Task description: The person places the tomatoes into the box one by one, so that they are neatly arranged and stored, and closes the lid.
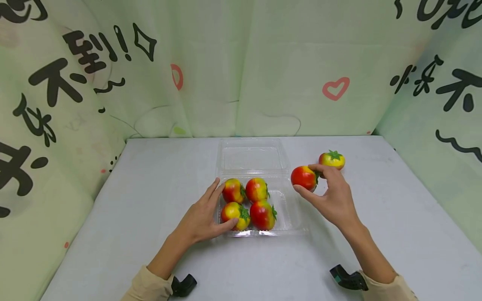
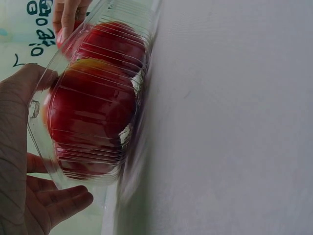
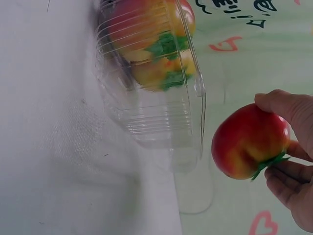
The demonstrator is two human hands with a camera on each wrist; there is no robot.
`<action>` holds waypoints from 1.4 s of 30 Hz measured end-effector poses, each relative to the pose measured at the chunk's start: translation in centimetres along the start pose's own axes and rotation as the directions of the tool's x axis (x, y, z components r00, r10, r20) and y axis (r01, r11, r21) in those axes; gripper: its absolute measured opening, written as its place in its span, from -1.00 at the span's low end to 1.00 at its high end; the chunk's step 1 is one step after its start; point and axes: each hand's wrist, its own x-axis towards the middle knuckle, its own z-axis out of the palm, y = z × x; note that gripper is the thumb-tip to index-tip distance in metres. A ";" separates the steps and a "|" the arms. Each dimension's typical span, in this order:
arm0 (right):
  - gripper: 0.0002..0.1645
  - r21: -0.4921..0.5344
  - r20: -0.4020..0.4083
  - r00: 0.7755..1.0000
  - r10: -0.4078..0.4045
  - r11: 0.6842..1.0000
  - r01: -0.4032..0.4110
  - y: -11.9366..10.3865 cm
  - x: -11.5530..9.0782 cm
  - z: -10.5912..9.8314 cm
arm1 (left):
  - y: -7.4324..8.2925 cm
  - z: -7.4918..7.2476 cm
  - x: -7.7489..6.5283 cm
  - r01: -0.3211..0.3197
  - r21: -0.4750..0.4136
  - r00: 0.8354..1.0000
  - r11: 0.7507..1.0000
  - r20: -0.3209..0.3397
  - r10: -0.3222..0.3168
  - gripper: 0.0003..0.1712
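A clear plastic box [image 1: 289, 211] lies with its lid [image 1: 250, 159] folded back. Inside, on its left side, several red-and-yellow tomatoes [image 1: 262, 215] with green leafy tops sit in two rows. My left hand [image 1: 201, 219] rests at the box's left side, its fingers extended along the rim and its thumb reaching over the front left tomato [image 1: 230, 212]. Above the box's right edge, my right hand [image 1: 336, 198] pinches another tomato [image 1: 302, 177] between thumb and fingers. The right wrist view shows this held tomato [image 3: 249, 142] clear of the box, its green top towards the fingers.
One more tomato [image 1: 335, 159] stands on the white table [image 1: 158, 167] at the back right, just behind my right hand. A pale green printed curtain [image 1: 286, 62] encloses the back and sides. Black wrist devices [image 1: 348, 279] sit at both cuffs.
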 end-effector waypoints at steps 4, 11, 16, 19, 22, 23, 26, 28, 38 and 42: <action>-0.26 0.015 0.009 1.000 -0.007 1.000 0.006 -0.2 0.0 0.2 | 0.0 0.0 0.0 0.004 -0.004 1.000 1.000 0.002 -0.004 0.12; -0.26 0.015 0.014 1.000 -0.026 1.000 0.026 -0.5 0.3 0.4 | -0.2 0.1 0.1 -0.002 0.004 1.000 1.000 0.002 0.002 0.11; -0.25 0.024 0.019 0.999 -0.029 0.999 0.029 -0.7 0.4 0.6 | -0.2 0.1 0.1 -0.002 -0.001 1.000 1.000 -0.002 0.002 0.11; -0.25 0.030 0.028 0.999 -0.023 0.999 0.022 -0.8 0.3 0.9 | -0.2 0.1 0.1 0.000 0.001 1.000 1.000 0.006 0.000 0.11; -0.24 0.032 0.041 0.999 -0.022 0.999 0.021 -0.9 0.3 1.1 | -0.3 0.1 0.0 0.000 0.003 1.000 1.000 0.010 0.000 0.11; -0.24 0.033 0.044 0.999 -0.024 0.999 0.022 -0.9 0.3 1.2 | -0.3 0.1 0.0 0.000 0.002 1.000 1.000 0.008 0.000 0.11; -0.24 0.035 0.053 0.998 -0.027 0.999 0.025 -1.0 0.4 1.5 | -0.3 0.2 0.0 -0.003 0.001 1.000 1.000 0.001 0.003 0.11; -0.24 0.040 0.063 0.998 -0.026 0.999 0.024 -1.0 0.4 1.7 | -0.3 0.1 0.0 -0.006 0.004 1.000 1.000 -0.003 0.006 0.11; -0.26 0.053 0.115 0.993 -0.040 0.998 0.034 -0.9 0.5 2.7 | -0.3 0.0 0.1 -0.010 -0.002 1.000 1.000 -0.014 0.010 0.11; -0.25 0.057 0.145 0.989 -0.012 0.998 0.004 -0.8 0.2 2.9 | -0.3 0.1 0.0 -0.010 -0.002 1.000 1.000 -0.005 0.010 0.11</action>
